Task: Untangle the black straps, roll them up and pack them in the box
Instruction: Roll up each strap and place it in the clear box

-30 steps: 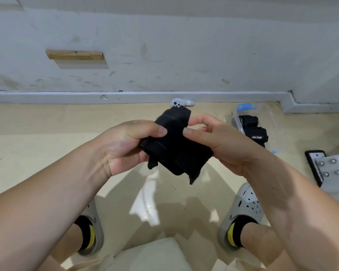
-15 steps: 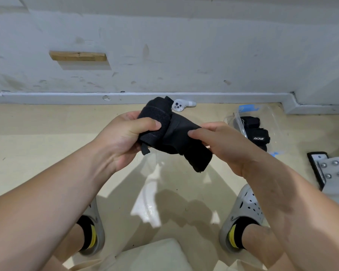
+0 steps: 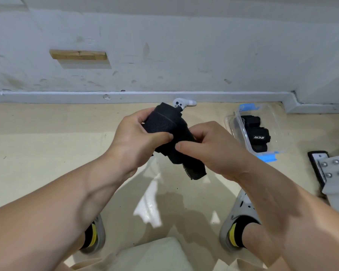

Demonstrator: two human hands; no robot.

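Closer together now, left hand [image 3: 133,141] and right hand [image 3: 209,151] grip black strap [image 3: 164,124] midair.

Black strap [image 3: 164,124] was partly rolled and held in mid-air, its loose end hanging lower right. Clear box [image 3: 280,130] with blue clips sat open at right, rolled straps [image 3: 259,136] inside.

My wide fabric strap [image 3: 164,126] is plain matte black. The clear plastic box [image 3: 279,120] has bright blue latches, and the rolled strap [image 3: 259,136] inside is black with small white lettering. The floor [image 3: 47,137] is pale cream; my perforated clogs [image 3: 237,212] are light grey, my socks [image 3: 242,230] black with yellow stripes.
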